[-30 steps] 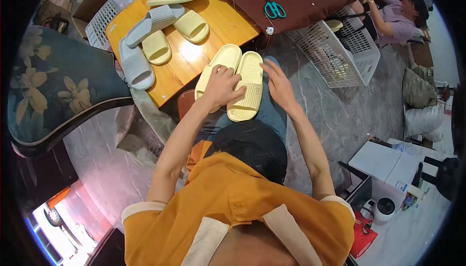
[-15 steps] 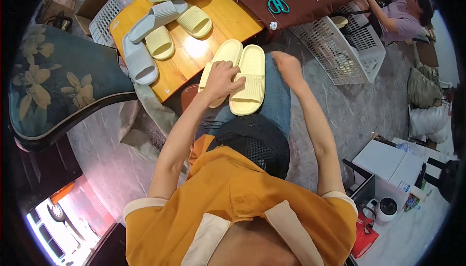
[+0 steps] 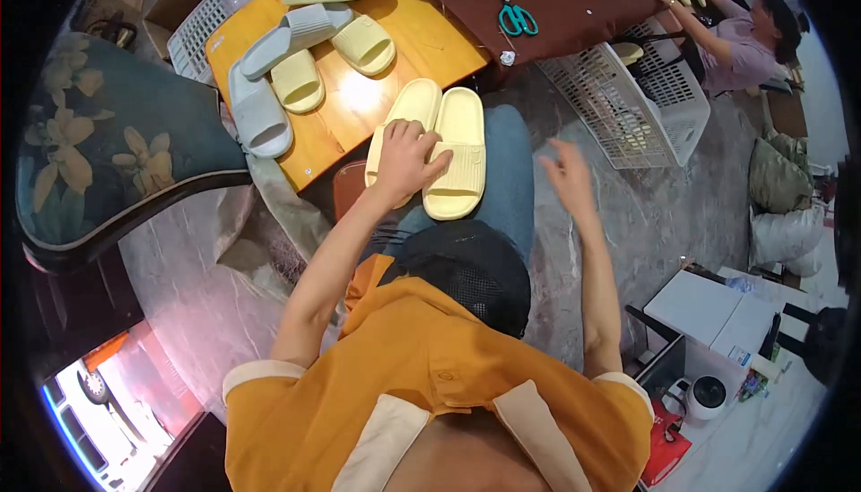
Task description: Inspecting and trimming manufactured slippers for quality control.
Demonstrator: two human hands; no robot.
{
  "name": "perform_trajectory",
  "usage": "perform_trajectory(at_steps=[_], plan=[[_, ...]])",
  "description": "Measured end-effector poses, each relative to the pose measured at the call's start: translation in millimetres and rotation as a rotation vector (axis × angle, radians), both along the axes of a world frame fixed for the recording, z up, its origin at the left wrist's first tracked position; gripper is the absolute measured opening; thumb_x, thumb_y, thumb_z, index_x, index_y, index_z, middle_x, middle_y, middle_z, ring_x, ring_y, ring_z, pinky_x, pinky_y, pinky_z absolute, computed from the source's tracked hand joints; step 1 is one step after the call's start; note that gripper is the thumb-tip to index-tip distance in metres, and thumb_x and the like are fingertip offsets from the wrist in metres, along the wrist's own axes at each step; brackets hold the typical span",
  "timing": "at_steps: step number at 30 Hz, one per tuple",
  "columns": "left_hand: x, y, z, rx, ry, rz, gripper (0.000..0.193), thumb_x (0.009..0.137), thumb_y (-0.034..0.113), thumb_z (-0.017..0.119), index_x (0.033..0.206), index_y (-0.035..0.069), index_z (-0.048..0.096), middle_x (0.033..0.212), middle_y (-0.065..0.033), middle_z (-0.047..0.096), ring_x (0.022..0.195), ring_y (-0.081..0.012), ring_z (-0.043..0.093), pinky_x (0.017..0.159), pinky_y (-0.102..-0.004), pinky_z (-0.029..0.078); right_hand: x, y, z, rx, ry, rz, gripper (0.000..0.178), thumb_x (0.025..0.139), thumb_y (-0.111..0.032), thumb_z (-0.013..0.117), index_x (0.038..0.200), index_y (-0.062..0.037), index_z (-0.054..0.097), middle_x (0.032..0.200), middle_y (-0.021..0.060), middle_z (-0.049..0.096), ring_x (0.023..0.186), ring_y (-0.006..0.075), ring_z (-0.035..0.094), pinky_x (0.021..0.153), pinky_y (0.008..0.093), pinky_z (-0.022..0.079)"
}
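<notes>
Left hand [image 3: 405, 165]: laid across a pair of pale yellow slippers, fingers bent over the strap of the left slipper [image 3: 419, 100], thumb on the strap of the right slipper [image 3: 457, 169]; clamped or merely resting, cannot tell.

Right hand [image 3: 570, 178]: raised above the grey floor [image 3: 619, 214], holding nothing, fingers and thumb apart, well clear of the pair.

Pair: side by side over the person's lap, strap ends toward the body, just beside the denim thigh [image 3: 511, 151].

Wooden table [image 3: 430, 43], orange-brown, ahead and to the left: two grey slippers, one [image 3: 260, 115] near the left edge, the other [image 3: 287, 39] beyond it; further yellow slippers [image 3: 366, 43] about them.

Dark red cloth [image 3: 574, 8], right of the table: teal-handled scissors [image 3: 517, 19], blades pointing away.

White perforated basket [image 3: 592, 102]: tilted in view, beneath the cloth's edge.

Co-worker [image 3: 740, 48]: upper right, lilac top, hands near other yellow slippers.
</notes>
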State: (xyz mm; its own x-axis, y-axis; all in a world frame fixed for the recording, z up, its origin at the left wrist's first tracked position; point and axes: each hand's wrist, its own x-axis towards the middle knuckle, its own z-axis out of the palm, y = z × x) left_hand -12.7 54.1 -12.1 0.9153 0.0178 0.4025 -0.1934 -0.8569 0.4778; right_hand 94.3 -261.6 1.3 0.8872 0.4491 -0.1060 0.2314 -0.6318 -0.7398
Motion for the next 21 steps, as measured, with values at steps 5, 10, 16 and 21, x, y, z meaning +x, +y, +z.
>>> perform_trajectory(at_steps=[5, 10, 16, 21], plan=[[-16, 11, -7, -0.44, 0.009, 0.062, 0.05, 0.089, 0.022, 0.058, 0.132, 0.0, 0.048, 0.124, -0.0227, 0.05, 0.122, -0.0385, 0.044, 0.11, -0.0452, 0.03, -60, 106, 35, -0.022, -0.225, 0.494, 0.089, 0.072, -0.024, 0.08, 0.146, -0.0048, 0.035, 0.143, 0.0277, 0.037, 0.132, 0.041, 0.039, 0.109, 0.0438, 0.036], [-76, 45, -43, -0.886, 0.272, 0.504, 0.056, 0.09, 0.013, 0.046, 0.141, -0.006, 0.037, 0.14, -0.0228, 0.043, 0.131, -0.0341, 0.04, 0.11, -0.0387, 0.031, -54, 109, 10, -0.095, -0.159, 0.432, 0.091, 0.072, -0.017, 0.076, 0.148, -0.0049, 0.028, 0.146, 0.0297, 0.032, 0.136, 0.045, 0.033, 0.113, 0.0454, 0.03], [-110, 37, -61, -1.075, 0.45, 0.376, 0.057, 0.094, 0.014, 0.048, 0.149, 0.005, 0.033, 0.122, -0.0112, 0.055, 0.106, -0.0225, 0.054, 0.096, -0.0336, 0.042, -55, 72, -34, 0.243, 0.077, 0.006, 0.061, 0.085, -0.01, 0.063, 0.14, 0.0012, 0.041, 0.141, 0.0235, 0.042, 0.131, 0.0317, 0.045, 0.104, 0.0374, 0.042], [-105, 44, -52, -1.389, 0.494, 0.402, 0.06, 0.089, 0.004, 0.051, 0.147, 0.007, 0.037, 0.123, -0.0053, 0.056, 0.102, -0.0154, 0.055, 0.086, -0.0252, 0.044, -47, 77, -7, 0.719, 0.538, -0.126, 0.054, 0.095, 0.0, 0.04, 0.149, -0.0054, 0.033, 0.149, 0.0117, 0.04, 0.136, 0.0218, 0.039, 0.111, 0.0301, 0.03]])
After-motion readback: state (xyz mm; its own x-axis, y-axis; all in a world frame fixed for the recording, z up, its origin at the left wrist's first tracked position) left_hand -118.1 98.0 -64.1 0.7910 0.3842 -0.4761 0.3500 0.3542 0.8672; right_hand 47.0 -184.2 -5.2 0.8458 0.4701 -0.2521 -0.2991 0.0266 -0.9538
